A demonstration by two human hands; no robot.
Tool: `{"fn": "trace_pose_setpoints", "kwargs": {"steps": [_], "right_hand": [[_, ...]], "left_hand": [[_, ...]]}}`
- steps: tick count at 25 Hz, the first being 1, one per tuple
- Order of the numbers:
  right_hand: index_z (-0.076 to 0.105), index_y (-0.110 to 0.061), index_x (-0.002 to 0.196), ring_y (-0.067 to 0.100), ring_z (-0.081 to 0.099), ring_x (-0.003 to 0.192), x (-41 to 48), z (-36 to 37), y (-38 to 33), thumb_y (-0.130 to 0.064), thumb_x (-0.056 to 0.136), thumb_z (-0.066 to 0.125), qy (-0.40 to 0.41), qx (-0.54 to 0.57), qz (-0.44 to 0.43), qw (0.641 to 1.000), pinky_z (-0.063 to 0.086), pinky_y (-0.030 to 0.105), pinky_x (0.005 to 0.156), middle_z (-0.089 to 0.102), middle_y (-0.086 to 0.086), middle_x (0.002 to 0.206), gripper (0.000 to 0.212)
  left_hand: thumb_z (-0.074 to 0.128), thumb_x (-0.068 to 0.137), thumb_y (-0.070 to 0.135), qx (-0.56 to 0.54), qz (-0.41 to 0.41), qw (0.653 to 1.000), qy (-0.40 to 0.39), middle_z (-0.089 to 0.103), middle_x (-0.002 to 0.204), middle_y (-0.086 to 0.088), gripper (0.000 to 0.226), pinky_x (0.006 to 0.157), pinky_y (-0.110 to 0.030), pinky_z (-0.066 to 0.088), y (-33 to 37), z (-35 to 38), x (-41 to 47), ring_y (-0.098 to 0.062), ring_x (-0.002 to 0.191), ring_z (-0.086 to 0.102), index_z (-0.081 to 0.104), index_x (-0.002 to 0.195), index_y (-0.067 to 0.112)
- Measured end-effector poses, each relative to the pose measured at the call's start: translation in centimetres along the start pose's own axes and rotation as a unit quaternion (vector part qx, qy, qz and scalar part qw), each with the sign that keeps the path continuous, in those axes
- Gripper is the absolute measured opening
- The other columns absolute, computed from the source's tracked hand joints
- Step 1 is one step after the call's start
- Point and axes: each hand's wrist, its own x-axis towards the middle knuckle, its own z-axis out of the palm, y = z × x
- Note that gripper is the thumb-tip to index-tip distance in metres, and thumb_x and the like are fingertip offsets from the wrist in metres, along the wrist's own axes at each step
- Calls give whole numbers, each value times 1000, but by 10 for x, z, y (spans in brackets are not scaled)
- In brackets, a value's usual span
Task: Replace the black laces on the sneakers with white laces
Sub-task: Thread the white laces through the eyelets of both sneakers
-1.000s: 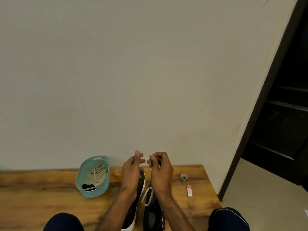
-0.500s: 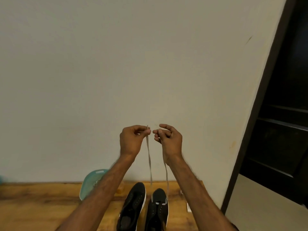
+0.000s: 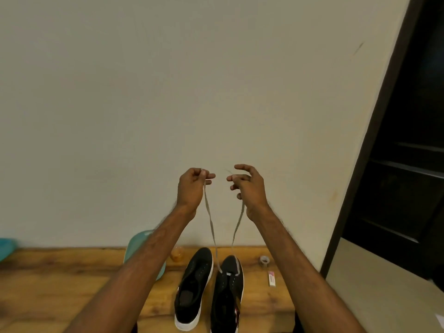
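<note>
Two black sneakers with white soles stand side by side on the wooden table (image 3: 60, 284), toes toward the wall. The left sneaker (image 3: 194, 287) has no lace. A white lace (image 3: 211, 224) runs through the front eyelets of the right sneaker (image 3: 228, 292), and both its ends rise up to my hands. My left hand (image 3: 192, 188) pinches one end high above the shoes. My right hand (image 3: 247, 186) pinches the other end at the same height, a little apart from the left.
A teal basket (image 3: 137, 246) sits behind my left forearm, mostly hidden. A small amber jar (image 3: 177, 254), a tape roll (image 3: 264, 261) and a small pink-white packet (image 3: 271, 278) lie near the wall. The table ends at right beside a dark doorway (image 3: 403, 164).
Both hands rose from just above the shoes to well above the table, pulling the lace ends up taut, then drew slightly apart. The view tilted up.
</note>
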Motion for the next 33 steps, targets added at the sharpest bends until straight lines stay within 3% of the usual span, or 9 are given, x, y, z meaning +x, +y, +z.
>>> {"fn": "trace_pose_setpoints", "kwargs": {"steps": [3, 6, 11, 16, 21, 24, 28, 31, 33], "right_hand": [[70, -14, 97, 14, 65, 78, -11, -21, 68, 0, 95, 49, 20, -107, 7, 994, 51, 21, 60, 72, 2, 89, 25], [73, -15, 100, 19, 65, 92, -32, -42, 169, -9, 99, 49, -6, -251, 122, 960, 51, 26, 75, 71, 0, 98, 24], [61, -22, 124, 13, 57, 112, -66, -42, 289, -44, 95, 58, -101, -393, 220, 887, 48, 29, 93, 60, -5, 123, 37], [43, -25, 144, 13, 42, 129, -70, -43, 330, -50, 89, 63, -147, -400, 218, 878, 40, 27, 105, 42, -10, 144, 64], [43, -20, 146, 15, 43, 128, -66, -44, 347, -40, 86, 69, -126, -387, 203, 891, 42, 26, 105, 43, -6, 143, 69], [42, -19, 146, 15, 45, 127, -67, -42, 351, -39, 86, 68, -117, -377, 202, 896, 43, 27, 104, 44, -5, 143, 69], [43, -19, 146, 14, 45, 128, -67, -43, 352, -40, 85, 71, -115, -350, 216, 904, 45, 27, 104, 45, -6, 142, 69], [53, -20, 136, 12, 55, 119, -63, -46, 334, -33, 88, 72, -69, -277, 213, 934, 50, 21, 94, 54, -8, 129, 53], [64, -25, 118, 6, 63, 103, -51, -48, 305, -27, 93, 67, 4, -230, 174, 958, 54, 21, 84, 65, -10, 111, 26]], "left_hand": [[39, 104, 7, 7, -77, 997, -13, 63, 82, -4, 23, 55, -23, 48, -56, -10, -10, -16, 66, 54, 62, 103, 6], [50, 100, 17, 171, -114, 977, -60, 67, 99, 0, 17, 75, -25, 46, -142, -9, -23, -16, 88, 60, 67, 102, 15], [49, 99, 36, 500, -78, 838, -202, 67, 100, 5, 20, 75, -28, 50, -256, 9, -54, -14, 90, 64, 67, 100, 27], [49, 99, 33, 578, -44, 763, -286, 61, 116, -1, 29, 81, -30, 52, -316, 31, -58, -18, 99, 64, 58, 126, 24], [55, 96, 33, 513, -57, 815, -264, 66, 114, 3, 35, 82, -31, 50, -331, 35, -56, -18, 102, 65, 54, 131, 30], [55, 97, 33, 462, -128, 844, -241, 69, 94, 6, 11, 74, -32, 49, -332, 25, -55, -19, 94, 65, 64, 103, 30], [57, 96, 37, 416, -202, 847, -264, 61, 78, 9, 22, 73, -33, 46, -325, 13, -46, -14, 81, 60, 55, 75, 32], [48, 101, 38, 442, -187, 840, -254, 64, 83, 6, 25, 75, -32, 49, -307, 8, -38, -12, 80, 60, 62, 86, 26], [40, 104, 35, 407, -170, 870, -219, 65, 87, 4, 34, 80, -33, 50, -284, 3, -27, -8, 80, 59, 65, 86, 22]]}}
